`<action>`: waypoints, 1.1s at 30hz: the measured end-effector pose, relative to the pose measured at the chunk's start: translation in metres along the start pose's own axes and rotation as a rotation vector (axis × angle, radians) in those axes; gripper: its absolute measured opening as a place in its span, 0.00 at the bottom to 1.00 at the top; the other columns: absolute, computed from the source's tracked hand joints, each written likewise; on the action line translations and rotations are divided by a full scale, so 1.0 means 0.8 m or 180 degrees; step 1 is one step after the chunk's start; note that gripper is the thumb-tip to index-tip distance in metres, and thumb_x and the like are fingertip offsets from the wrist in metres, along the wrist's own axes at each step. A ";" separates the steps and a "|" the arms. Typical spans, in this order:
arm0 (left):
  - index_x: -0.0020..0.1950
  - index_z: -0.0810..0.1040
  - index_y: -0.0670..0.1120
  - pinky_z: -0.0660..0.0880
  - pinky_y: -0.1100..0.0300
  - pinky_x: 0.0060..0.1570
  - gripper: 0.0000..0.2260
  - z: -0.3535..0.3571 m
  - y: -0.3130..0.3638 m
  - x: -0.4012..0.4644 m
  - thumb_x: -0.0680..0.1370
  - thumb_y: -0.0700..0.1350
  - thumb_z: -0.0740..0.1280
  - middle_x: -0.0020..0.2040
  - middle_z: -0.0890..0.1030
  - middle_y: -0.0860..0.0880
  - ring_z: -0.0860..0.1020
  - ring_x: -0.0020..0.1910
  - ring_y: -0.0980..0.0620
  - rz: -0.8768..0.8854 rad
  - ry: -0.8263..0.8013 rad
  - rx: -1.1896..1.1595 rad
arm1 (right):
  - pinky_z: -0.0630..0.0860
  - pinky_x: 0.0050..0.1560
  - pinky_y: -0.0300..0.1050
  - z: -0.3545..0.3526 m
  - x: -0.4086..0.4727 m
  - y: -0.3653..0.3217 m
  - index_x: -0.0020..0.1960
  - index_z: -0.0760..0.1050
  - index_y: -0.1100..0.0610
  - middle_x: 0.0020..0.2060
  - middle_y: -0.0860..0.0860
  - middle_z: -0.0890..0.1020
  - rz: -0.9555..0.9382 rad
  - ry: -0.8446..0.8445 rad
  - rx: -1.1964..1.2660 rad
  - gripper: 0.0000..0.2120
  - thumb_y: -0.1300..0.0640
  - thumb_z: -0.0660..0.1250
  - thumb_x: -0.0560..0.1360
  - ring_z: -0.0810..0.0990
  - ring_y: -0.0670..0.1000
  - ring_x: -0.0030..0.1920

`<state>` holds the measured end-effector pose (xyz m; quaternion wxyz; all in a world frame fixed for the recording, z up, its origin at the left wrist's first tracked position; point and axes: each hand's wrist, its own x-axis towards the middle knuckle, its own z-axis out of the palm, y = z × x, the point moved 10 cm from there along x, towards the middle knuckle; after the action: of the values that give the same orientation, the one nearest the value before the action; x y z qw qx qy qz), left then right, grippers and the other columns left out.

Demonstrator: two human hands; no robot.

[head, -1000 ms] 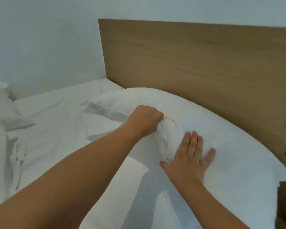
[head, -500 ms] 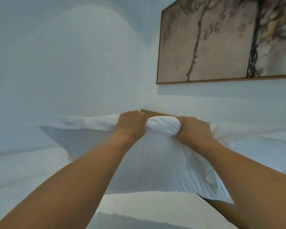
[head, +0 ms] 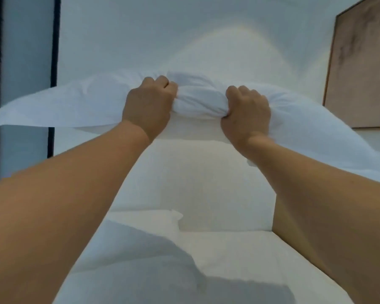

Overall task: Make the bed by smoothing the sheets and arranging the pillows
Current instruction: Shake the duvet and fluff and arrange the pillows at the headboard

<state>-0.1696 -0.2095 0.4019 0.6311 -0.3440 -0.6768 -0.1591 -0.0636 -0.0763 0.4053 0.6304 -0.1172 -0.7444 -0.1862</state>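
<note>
A white pillow (head: 198, 99) hangs in the air in front of me, held by its bunched upper edge at about chest height. My left hand (head: 148, 106) is clenched on the fabric left of the bunch. My right hand (head: 247, 111) is clenched on it to the right. The pillowcase flap (head: 53, 106) streams out flat to the left, and the pillow's body (head: 198, 183) hangs down between my forearms. White bedding (head: 206, 260) lies below, partly in shadow. The headboard is out of view.
A pale wall (head: 184, 36) fills the background. A framed brown picture (head: 362, 69) hangs at the right edge. A dark vertical frame, perhaps of a window or door (head: 55, 40), stands at the far left.
The pillow went from lying by the headboard to being lifted by both hands. Since half a second ago it rose higher and the view swung left, moving the picture to the right edge.
</note>
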 end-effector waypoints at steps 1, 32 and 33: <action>0.59 0.76 0.43 0.65 0.53 0.32 0.17 0.033 -0.024 -0.028 0.72 0.33 0.62 0.55 0.78 0.43 0.74 0.49 0.38 -0.0029 -0.0141 0.0026 | 0.61 0.42 0.50 0.043 -0.022 -0.021 0.45 0.72 0.58 0.41 0.58 0.77 0.0036 -0.0053 0.0081 0.10 0.66 0.61 0.64 0.74 0.62 0.42; 0.68 0.75 0.43 0.70 0.46 0.63 0.18 0.331 -0.073 -0.707 0.78 0.42 0.60 0.70 0.72 0.43 0.72 0.65 0.40 -0.2503 -0.3061 -0.1184 | 0.40 0.76 0.54 0.309 -0.666 -0.166 0.77 0.52 0.46 0.76 0.51 0.54 0.1279 -0.4262 0.1296 0.30 0.37 0.51 0.78 0.49 0.51 0.76; 0.70 0.72 0.46 0.67 0.45 0.66 0.20 0.308 -0.057 -0.704 0.80 0.49 0.57 0.73 0.69 0.43 0.69 0.68 0.41 -0.2522 -0.3412 -0.1119 | 0.37 0.75 0.57 0.275 -0.681 -0.145 0.78 0.48 0.43 0.78 0.49 0.49 0.1419 -0.4535 0.1186 0.32 0.33 0.48 0.77 0.45 0.50 0.77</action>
<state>-0.4019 -0.2310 -0.1687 0.0385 -0.1991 -0.9343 -0.2932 -0.2111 -0.0545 -0.1751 0.0306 -0.2480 -0.9486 0.1942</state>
